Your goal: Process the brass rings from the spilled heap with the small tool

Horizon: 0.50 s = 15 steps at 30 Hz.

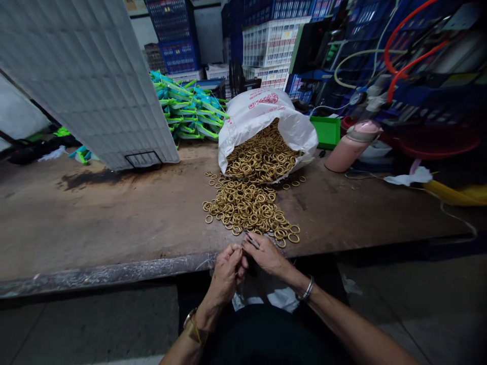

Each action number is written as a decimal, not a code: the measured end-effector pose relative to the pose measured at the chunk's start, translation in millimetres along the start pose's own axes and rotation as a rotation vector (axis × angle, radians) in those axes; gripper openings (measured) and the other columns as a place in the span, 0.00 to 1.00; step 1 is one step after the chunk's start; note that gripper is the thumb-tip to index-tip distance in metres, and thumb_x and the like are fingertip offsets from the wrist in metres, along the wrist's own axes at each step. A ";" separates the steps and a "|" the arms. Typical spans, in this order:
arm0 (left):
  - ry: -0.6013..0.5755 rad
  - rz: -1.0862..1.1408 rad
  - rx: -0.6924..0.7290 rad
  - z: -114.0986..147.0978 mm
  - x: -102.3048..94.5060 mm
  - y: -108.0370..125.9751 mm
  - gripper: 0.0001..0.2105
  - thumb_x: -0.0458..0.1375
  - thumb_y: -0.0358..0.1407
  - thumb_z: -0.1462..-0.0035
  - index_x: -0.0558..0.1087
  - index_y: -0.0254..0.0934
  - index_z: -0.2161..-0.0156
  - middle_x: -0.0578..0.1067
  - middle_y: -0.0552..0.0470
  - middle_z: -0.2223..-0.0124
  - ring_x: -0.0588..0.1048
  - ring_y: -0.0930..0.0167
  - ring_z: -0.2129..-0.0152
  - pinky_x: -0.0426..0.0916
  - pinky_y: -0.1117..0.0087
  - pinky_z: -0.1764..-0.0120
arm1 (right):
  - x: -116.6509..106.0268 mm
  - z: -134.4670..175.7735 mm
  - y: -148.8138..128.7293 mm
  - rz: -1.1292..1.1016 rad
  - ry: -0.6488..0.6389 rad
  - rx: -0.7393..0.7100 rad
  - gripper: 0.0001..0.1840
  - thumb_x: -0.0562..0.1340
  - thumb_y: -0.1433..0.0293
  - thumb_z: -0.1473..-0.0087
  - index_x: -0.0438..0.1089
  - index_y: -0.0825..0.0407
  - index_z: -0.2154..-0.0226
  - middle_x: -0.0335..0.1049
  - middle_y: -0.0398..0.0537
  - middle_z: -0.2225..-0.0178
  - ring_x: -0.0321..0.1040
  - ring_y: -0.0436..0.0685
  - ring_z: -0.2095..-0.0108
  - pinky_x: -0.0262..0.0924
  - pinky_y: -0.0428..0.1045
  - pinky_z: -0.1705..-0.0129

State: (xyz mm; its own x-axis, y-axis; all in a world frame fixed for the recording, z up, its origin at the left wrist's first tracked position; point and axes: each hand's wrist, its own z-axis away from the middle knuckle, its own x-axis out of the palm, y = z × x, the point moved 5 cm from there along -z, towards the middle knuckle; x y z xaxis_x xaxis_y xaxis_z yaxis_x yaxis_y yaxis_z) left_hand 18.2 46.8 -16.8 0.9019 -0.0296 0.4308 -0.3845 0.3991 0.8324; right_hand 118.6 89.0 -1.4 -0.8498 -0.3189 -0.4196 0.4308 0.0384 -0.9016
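Observation:
At the table's front edge, my left hand [225, 271] is closed in a pinch, its fingertips close to those of my other hand. What it grips, if anything, is hidden. My right hand [269, 256] is closed around a small slim metal tool [252, 241] with a dark tip; its exact kind is unclear. Just beyond both hands lies a loose heap of brass-coloured rings [249, 205]. Behind that heap, a white woven sack [262, 104] rests on its side, its mouth facing me and more rings filling it.
A tall pale ribbed panel [95, 76] stands at left on the wooden table [125, 218]. Bundled green and blue pieces [190, 111] lie behind it. To the right are a green tray [325, 132], a pink bottle [346, 149] and orange hoses [391, 66]. Crates [266, 45] are stacked behind.

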 end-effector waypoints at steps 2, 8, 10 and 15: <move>-0.011 0.028 0.003 0.6 1.8 2.2 0.15 0.54 0.46 0.51 0.62 0.35 0.76 0.60 0.61 0.82 0.53 0.82 0.89 0.45 0.79 0.85 | 0.0 0.6 -2.4 -0.002 -0.007 -0.017 0.12 0.51 0.65 0.49 0.59 0.53 0.79 0.57 0.37 0.80 0.52 0.46 0.78 0.48 0.43 0.75; 0.044 0.030 -0.001 3.0 1.8 2.8 0.15 0.56 0.46 0.53 0.62 0.36 0.71 0.63 0.60 0.79 0.53 0.82 0.88 0.45 0.80 0.85 | -6.1 1.7 0.1 0.009 0.037 0.002 0.13 0.48 0.66 0.47 0.61 0.53 0.76 0.63 0.41 0.79 0.58 0.48 0.76 0.52 0.43 0.72; 0.054 0.009 0.017 3.2 1.0 3.4 0.15 0.55 0.47 0.52 0.61 0.36 0.72 0.63 0.60 0.79 0.54 0.82 0.88 0.46 0.80 0.85 | -7.6 4.5 -1.0 0.166 0.063 -0.055 0.11 0.48 0.68 0.47 0.62 0.52 0.76 0.63 0.41 0.78 0.58 0.48 0.76 0.50 0.43 0.73; 0.067 -0.032 0.050 2.5 -0.9 4.9 0.15 0.55 0.47 0.53 0.61 0.36 0.72 0.64 0.59 0.78 0.54 0.82 0.88 0.46 0.79 0.84 | -0.2 13.9 -7.8 0.500 0.010 -0.186 0.08 0.50 0.76 0.53 0.63 0.51 0.73 0.64 0.42 0.77 0.59 0.50 0.76 0.45 0.44 0.74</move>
State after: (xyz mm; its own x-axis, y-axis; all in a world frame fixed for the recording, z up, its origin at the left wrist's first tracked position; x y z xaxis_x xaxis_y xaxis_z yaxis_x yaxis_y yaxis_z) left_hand 15.0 46.5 -12.2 0.9245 0.0203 0.3807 -0.3629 0.3527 0.8625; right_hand 119.7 75.6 7.2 -0.5575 -0.2101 -0.8031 0.7239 0.3506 -0.5942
